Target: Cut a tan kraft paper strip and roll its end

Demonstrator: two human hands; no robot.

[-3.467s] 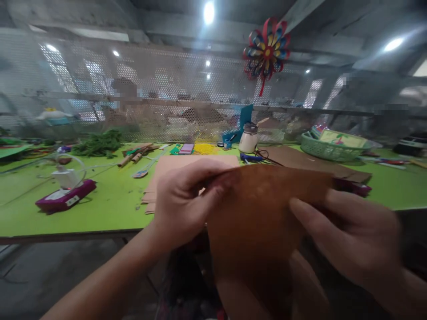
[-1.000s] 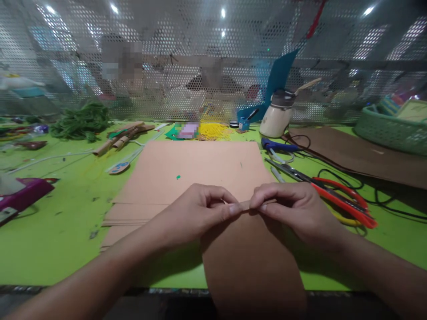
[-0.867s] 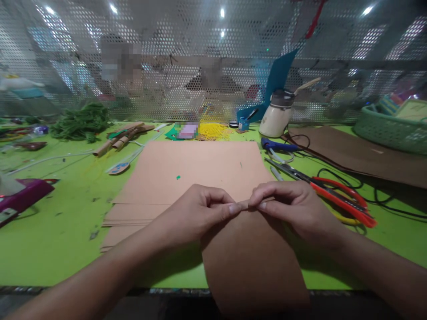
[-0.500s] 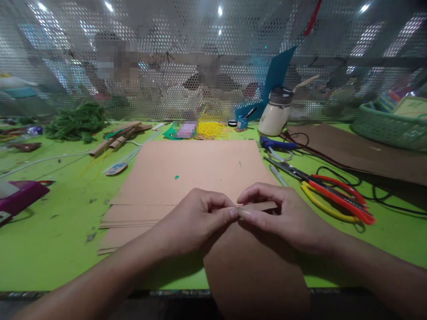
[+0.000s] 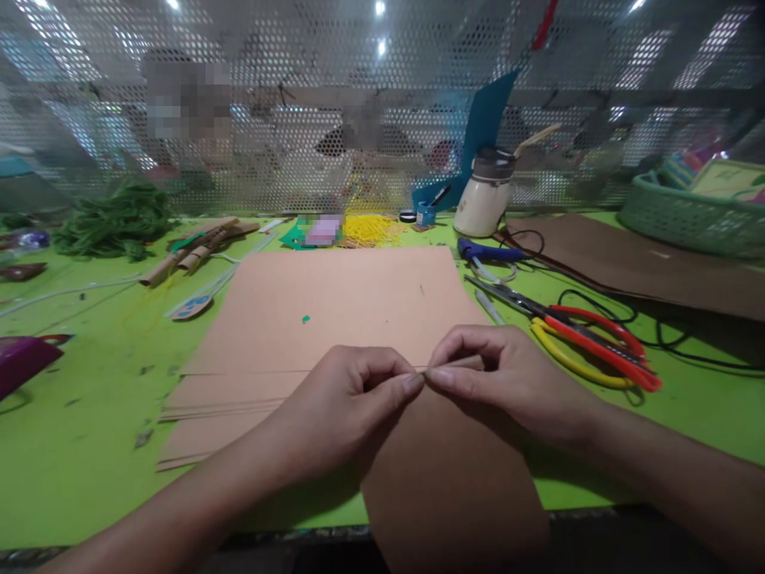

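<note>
A sheet of brown paper (image 5: 454, 478) hangs from my fingers over the table's near edge. My left hand (image 5: 358, 399) pinches its upper edge between thumb and forefinger. Right beside it, my right hand (image 5: 496, 371) is closed on the same edge, where a narrow strip looks folded or rolled over; part of that strip is hidden by the fingers. The two thumb tips almost touch. Behind both hands lies a stack of light brown paper sheets (image 5: 335, 295), with a small green scrap (image 5: 306, 319) on top.
On the right lie scissors (image 5: 586, 351) with red and yellow handles, a blue glue gun (image 5: 493, 251) and black cords. A jar (image 5: 484, 195) and a green basket (image 5: 687, 211) stand farther back. Green strands (image 5: 113, 219) and paper rolls (image 5: 191, 251) lie left.
The view has shifted slightly, so the table things appear a little farther left. Both hands keep their pinch on the brown paper, and less of the folded strip shows at the right hand.
</note>
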